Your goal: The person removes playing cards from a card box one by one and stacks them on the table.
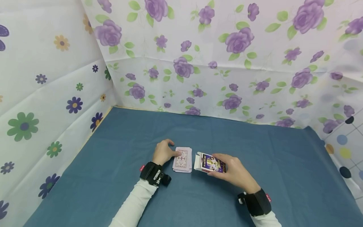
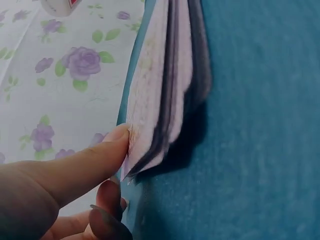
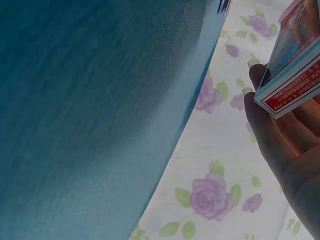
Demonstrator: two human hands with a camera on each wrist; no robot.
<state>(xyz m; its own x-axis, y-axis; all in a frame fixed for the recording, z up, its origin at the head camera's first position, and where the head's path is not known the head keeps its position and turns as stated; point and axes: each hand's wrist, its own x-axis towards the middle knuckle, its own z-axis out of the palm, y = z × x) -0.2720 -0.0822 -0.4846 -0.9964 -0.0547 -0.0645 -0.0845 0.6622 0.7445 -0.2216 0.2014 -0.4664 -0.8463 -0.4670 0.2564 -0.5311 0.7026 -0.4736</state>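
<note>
A stack of playing cards (image 1: 182, 162) with a red-patterned back lies face down, its edges uneven. My left hand (image 1: 164, 153) is at its left side, the thumb resting on the top card. In the left wrist view the stack (image 2: 150, 100) shows its layered edge, with the thumb (image 2: 95, 162) on its face and the other fingers bent below, near the corner. My right hand (image 1: 233, 170) grips a purple printed card box (image 1: 212, 163) between thumb and fingers, its flap end turned toward the stack. In the right wrist view the box (image 3: 295, 87) shows a red printed side.
Blue cloth (image 1: 127, 132) covers the table. A white sheet with purple roses (image 1: 181, 67) hangs along the back, and another flowered sheet (image 1: 56, 94) along the left. A dotted sheet (image 1: 346, 151) stands at the right edge. Each wrist wears a black strap (image 1: 258, 201).
</note>
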